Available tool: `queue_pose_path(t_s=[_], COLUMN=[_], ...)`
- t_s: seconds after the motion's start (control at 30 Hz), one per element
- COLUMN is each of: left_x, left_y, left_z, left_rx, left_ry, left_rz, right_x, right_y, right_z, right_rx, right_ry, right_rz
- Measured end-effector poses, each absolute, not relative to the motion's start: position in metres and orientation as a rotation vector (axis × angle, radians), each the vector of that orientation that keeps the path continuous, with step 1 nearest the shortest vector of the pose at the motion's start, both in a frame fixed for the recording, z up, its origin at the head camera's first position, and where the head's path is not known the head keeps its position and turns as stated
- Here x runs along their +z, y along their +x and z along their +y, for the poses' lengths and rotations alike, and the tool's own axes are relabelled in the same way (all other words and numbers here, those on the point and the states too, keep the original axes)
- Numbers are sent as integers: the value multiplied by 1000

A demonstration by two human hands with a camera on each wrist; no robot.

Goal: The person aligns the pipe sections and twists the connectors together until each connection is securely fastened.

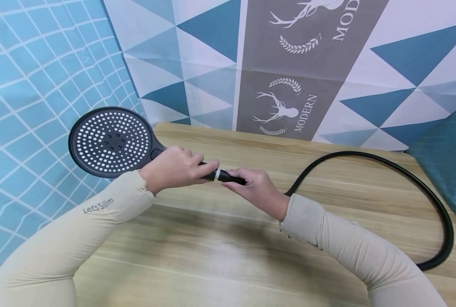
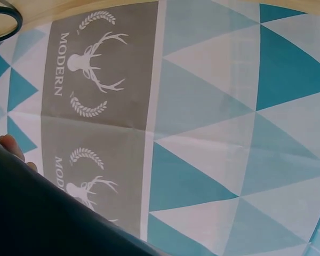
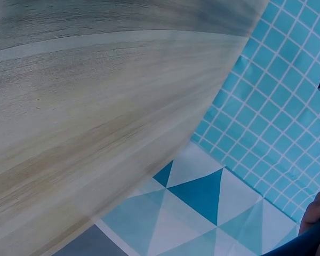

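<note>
A black shower head with a round face full of white nozzles is held up at the left in the head view. My left hand grips its handle just below the face. My right hand pinches the black hose end between thumb and fingers. That end meets the handle at a pale ring; whether they are screwed together cannot be told. From behind the right wrist the black hose loops away to the right. Only bits of fingers show in both wrist views.
Beneath the hands lies a wood-grain table. Behind it stands a wall covering with triangles and deer prints. A blue tiled-pattern sheet rises on the left, and a teal one borders the right edge.
</note>
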State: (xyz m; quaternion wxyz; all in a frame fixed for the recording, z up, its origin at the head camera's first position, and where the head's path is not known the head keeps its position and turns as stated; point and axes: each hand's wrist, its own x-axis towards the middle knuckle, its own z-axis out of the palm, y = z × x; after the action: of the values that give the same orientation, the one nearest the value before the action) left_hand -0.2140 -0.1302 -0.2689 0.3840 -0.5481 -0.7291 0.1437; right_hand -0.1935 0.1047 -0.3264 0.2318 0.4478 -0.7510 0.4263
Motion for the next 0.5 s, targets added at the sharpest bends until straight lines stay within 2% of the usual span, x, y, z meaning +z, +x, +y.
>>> queue_pose_path(t_s=[0.5], left_x=[-269], left_y=[-213], left_z=[-132], left_rx=[399], left_ry=[-1402], left_rz=[-1884], right_x=[-320], right_y=[-192], right_z=[106], right_rx=[1225], right_ry=[1169], right_rz=[-2265])
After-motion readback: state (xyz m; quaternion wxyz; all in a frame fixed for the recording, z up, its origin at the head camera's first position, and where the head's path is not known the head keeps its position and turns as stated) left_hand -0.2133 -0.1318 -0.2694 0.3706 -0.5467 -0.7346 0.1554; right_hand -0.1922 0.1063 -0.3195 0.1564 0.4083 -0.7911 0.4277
